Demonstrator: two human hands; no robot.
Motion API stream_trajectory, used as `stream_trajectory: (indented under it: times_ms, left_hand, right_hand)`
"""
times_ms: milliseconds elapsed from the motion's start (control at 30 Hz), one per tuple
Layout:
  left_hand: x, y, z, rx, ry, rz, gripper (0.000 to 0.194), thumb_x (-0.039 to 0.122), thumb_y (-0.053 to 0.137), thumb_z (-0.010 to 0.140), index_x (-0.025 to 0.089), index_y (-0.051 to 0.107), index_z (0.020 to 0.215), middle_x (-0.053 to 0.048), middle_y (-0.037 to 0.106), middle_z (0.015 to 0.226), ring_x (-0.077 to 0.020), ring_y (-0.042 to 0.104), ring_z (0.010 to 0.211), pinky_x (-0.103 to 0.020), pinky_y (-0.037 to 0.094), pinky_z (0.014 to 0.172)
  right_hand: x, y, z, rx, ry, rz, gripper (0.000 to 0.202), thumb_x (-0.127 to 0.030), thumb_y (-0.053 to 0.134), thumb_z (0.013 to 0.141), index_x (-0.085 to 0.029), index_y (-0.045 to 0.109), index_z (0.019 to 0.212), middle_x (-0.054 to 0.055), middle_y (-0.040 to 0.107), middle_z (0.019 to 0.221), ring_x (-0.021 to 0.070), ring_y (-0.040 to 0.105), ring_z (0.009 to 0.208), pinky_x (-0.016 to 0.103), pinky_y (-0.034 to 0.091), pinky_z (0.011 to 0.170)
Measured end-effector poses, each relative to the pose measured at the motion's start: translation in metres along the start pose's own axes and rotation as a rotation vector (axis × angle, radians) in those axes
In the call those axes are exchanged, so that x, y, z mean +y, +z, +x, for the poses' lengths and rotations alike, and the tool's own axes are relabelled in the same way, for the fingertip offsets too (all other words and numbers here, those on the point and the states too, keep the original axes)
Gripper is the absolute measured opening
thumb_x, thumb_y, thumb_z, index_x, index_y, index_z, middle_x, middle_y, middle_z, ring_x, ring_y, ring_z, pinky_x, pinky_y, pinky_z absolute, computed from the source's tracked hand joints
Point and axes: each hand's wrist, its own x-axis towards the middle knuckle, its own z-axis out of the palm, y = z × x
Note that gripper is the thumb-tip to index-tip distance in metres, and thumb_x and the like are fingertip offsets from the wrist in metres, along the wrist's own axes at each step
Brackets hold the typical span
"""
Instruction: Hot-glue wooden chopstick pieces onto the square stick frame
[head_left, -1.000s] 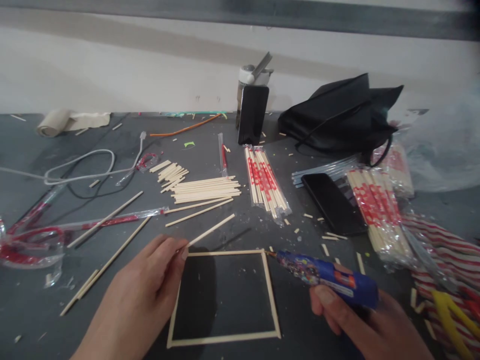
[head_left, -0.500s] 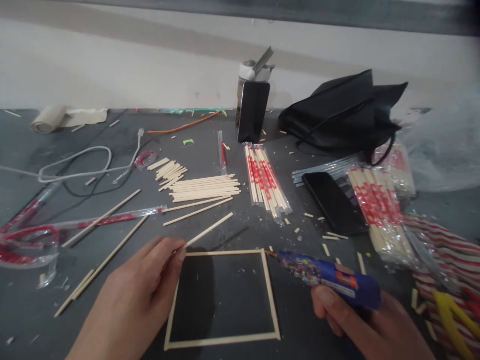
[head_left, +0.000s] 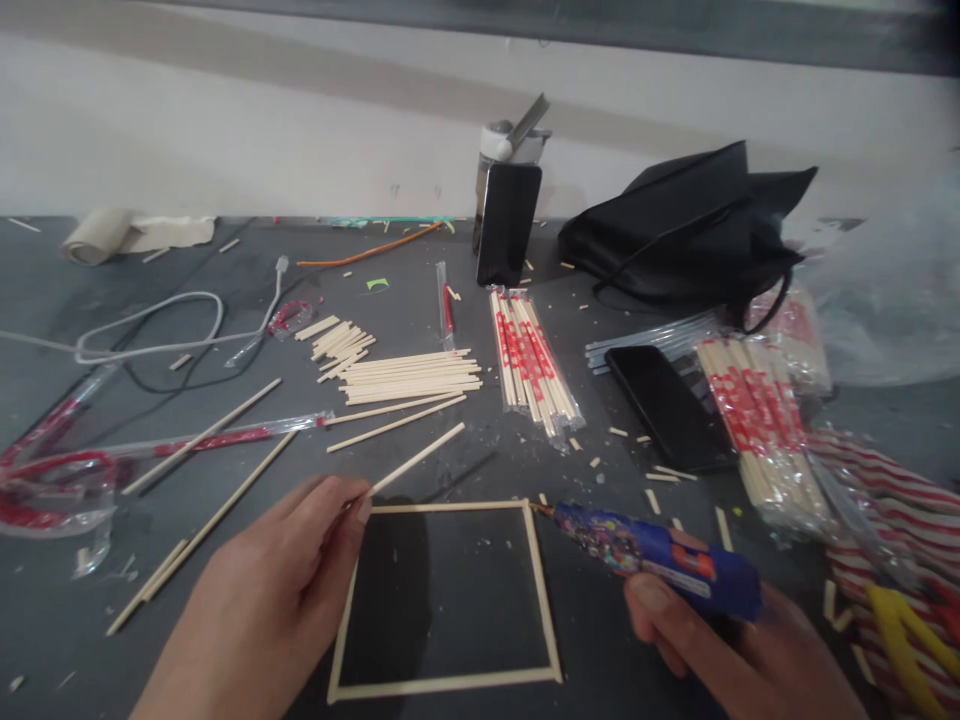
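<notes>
Pinched between the fingertips of my left hand [head_left: 281,585] is a thin wooden stick [head_left: 420,458], tilted up to the right. Below it, a rectangular frame of wooden sticks [head_left: 450,684] lies flat on the dark table; my left hand covers its upper left corner. My right hand [head_left: 720,640] is wrapped round a blue glue gun [head_left: 675,560] with colourful specks toward its front. Its metal nozzle tip is at the frame's upper right corner, touching or very close; I cannot tell which. The glue gun's trigger is hidden.
Beyond the frame lie a row of loose sticks [head_left: 409,378], a pile of short sticks [head_left: 341,345] and wrapped chopsticks [head_left: 531,360]. A phone [head_left: 508,225] leans on a bottle [head_left: 495,145]. To the right are another phone [head_left: 670,408], a black bag [head_left: 675,230] and yellow-handled scissors [head_left: 900,640].
</notes>
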Motion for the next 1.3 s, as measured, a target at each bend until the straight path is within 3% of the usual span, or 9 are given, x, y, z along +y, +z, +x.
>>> stream_trajectory:
  times_ms: [533,1300]
  left_hand:
    - [-0.0017,-0.0002,-0.0016,-0.005,-0.005,-0.004,0.024,0.044,0.040,0.093,0.028,0.058,0.091,0.003,0.070,0.078,-0.0145,0.068,0.066,-0.021,0.048,0.054]
    - [-0.0041,0.0021,-0.0022,0.006,0.001,-0.011,0.024,0.044,0.042,0.093,0.028,0.060,0.096,0.004,0.072,0.082,-0.0140,0.068,0.067,-0.020,0.048,0.055]
  right_hand:
    - [0.0069,0.0002,-0.0044,-0.079,0.061,-0.012,0.045,-0.056,0.053,0.082,-0.025,0.053,0.050,-0.001,0.054,0.044,0.0148,0.055,0.040,0.021,0.047,0.038]
    - [0.0007,0.0020,-0.0007,-0.019,0.036,-0.010,0.044,-0.051,0.054,0.083,-0.024,0.047,0.048,-0.003,0.051,0.041,0.0123,0.053,0.037,0.020,0.045,0.038]
